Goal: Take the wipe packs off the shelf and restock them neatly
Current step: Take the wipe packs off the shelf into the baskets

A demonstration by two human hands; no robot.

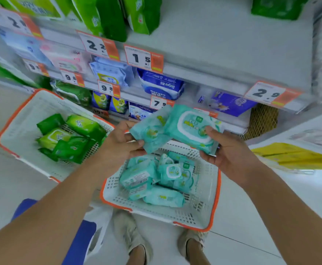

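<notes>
Nearest the camera, two pale worn shoes (131, 234) stand on the light tiled floor (251, 217), just short of the white perforated plastic basket with an orange rim (206, 190), which serves here as the landmark. Inside that basket lies a loose heap of teal soft-plastic wipe packs (156, 180), some face up and some on their sides. Directly above the basket's far edge both bare hands hold more of the same goods. The left hand (122, 144) has its fingers curled round the lower corner of one teal wipe pack with a plain face (152, 131), thumb on top. The right hand (227, 152) grips a second teal wipe pack with a white oval lid label (192, 125), thumb pressed on the label and fingers wrapped beneath. The two held packs overlap, the right one lying partly over the left one. To the left of the landmark basket, and a little farther off, sits a second white basket with an orange rim (22, 115) holding several bright green wipe packs (68, 136). Beyond both baskets rise grey metal store shelves (213, 73) with white and orange price tags (143, 58) clipped along their edges. On them stand blue and white packs (162, 85), a purple pack (230, 104) and, on the top shelf, tall green bags (108, 16).
</notes>
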